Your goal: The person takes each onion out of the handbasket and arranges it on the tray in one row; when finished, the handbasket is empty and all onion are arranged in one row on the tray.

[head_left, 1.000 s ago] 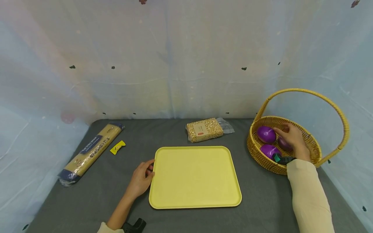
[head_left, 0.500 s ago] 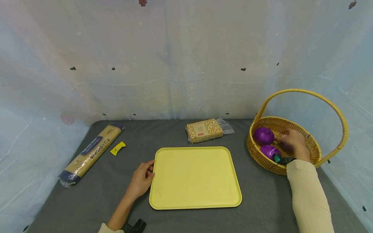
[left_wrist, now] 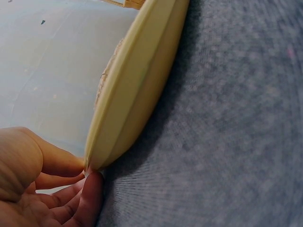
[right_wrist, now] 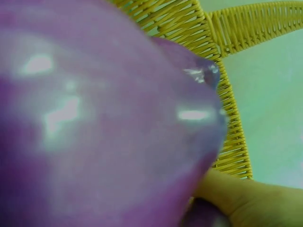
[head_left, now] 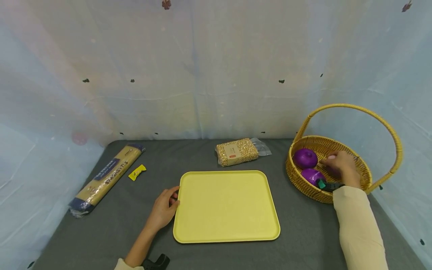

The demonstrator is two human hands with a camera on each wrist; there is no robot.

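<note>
The left hand is at the left edge of a yellow rectangular tray. In the left wrist view, its thumb and a finger pinch the rim of the tray. The right hand reaches into a wicker basket and grips a dark purple onion, largely covered by the fingers. Two other glossy purple onions are at the basket's left side: a rear onion and a front onion. A purple onion fills much of the right wrist view, hiding most of the hand.
A spaghetti packet lies at the left, with a small yellow wrapped candy beside it. Behind the tray is a vacuum-sealed bag of yellow grains. The basket's tall handle arches over its right side.
The right hand has drawn away from the rear onion and lowered over the dark onion. The rear onion has shifted slightly left. The left hand stays on the tray.
</note>
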